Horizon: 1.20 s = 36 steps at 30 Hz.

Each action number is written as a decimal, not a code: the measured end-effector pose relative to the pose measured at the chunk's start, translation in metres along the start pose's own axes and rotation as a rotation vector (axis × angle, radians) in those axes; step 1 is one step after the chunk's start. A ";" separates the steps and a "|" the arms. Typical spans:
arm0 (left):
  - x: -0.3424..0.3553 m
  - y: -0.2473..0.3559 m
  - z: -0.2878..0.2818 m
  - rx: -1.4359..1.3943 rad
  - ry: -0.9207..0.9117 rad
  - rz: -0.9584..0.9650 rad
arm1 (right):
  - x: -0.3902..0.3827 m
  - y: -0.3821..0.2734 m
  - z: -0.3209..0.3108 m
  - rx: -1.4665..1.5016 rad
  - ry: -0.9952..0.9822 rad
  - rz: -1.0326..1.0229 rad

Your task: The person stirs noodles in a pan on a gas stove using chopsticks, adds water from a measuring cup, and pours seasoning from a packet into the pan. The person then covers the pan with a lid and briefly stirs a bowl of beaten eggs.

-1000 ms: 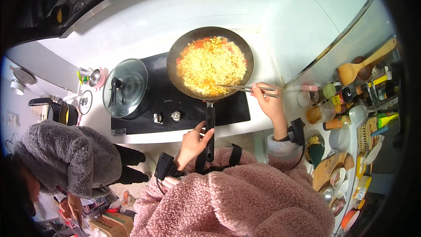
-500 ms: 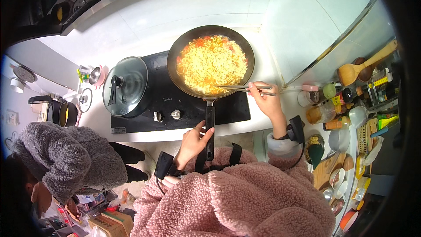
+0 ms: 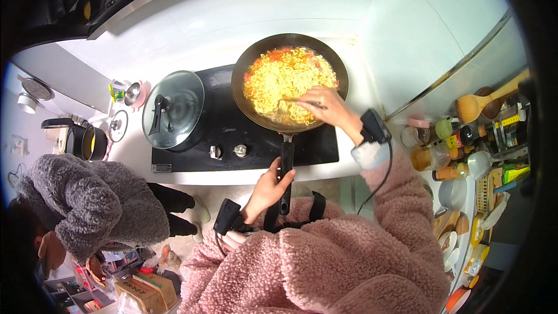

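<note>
A dark frying pan [image 3: 239, 75] full of yellow curly noodles [image 3: 285, 78] with red pieces and some broth sits on the black cooktop [image 3: 221, 93]. My left hand [image 3: 268, 188] is closed on its black handle [image 3: 287, 160], with the thumb on the right side and the fingertips partly hidden. Over the right front part of the pan, my right hand [image 3: 329, 108] holds a pair of chopsticks [image 3: 290, 99], whose tips are down among the noodles. A glass lid [image 3: 180, 102] with a black handle lies left of the pan.
At left stands a person in a grey fleece [image 3: 93, 206]. A dark pot [image 3: 90, 142] and a pink bowl [image 3: 138, 94] are beyond. Along the right counter crowd jars [image 3: 430, 157], bottles, bowls and a wooden spatula [image 3: 482, 104]. A cardboard box [image 3: 151, 291] is at lower left.
My right hand has moved left and in over the pan, and the chopsticks reach farther into the noodles. More broth shows near the front rim. My left hand keeps its hold.
</note>
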<state>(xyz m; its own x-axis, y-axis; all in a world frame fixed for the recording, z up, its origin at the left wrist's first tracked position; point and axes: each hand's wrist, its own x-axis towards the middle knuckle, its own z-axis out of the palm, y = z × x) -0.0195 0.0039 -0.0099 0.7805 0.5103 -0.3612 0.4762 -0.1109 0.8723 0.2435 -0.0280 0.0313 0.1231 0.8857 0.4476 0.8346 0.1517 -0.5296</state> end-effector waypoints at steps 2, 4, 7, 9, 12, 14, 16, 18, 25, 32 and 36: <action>0.002 -0.002 0.003 -0.105 -0.037 0.039 | 0.022 0.019 -0.002 -0.017 -0.005 -0.121; 0.003 -0.003 0.007 -0.182 -0.075 0.010 | 0.045 0.033 -0.006 -0.028 0.004 -0.159; 0.004 0.000 0.012 -0.346 -0.095 -0.009 | 0.078 0.049 -0.012 0.003 0.062 -0.179; 0.004 0.003 0.013 -0.417 -0.116 -0.086 | 0.096 0.058 -0.009 0.027 0.127 -0.124; 0.002 0.008 0.012 -0.563 -0.153 -0.141 | 0.108 0.067 0.004 0.043 0.253 0.115; 0.001 0.012 0.013 -0.598 -0.140 -0.129 | 0.105 0.071 0.011 0.122 0.197 0.104; 0.000 0.014 0.013 -0.613 -0.127 -0.135 | 0.094 0.070 0.012 0.062 0.015 0.077; -0.001 0.016 0.013 -0.602 -0.118 -0.176 | 0.082 0.069 0.000 0.109 0.068 0.259; -0.001 0.017 0.012 -0.536 -0.116 -0.159 | 0.034 0.036 -0.019 0.166 -0.083 0.319; -0.003 0.020 0.014 -0.512 -0.075 -0.137 | 0.013 0.003 -0.074 0.240 -0.150 0.206; -0.005 0.022 0.015 -0.557 -0.049 -0.147 | -0.008 -0.016 -0.118 -0.054 -0.176 0.070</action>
<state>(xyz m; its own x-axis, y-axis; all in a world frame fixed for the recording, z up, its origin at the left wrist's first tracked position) -0.0064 -0.0142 0.0064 0.7463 0.4449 -0.4951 0.3065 0.4306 0.8489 0.2922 -0.0891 0.1209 0.0903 0.9570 0.2758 0.8556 0.0672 -0.5132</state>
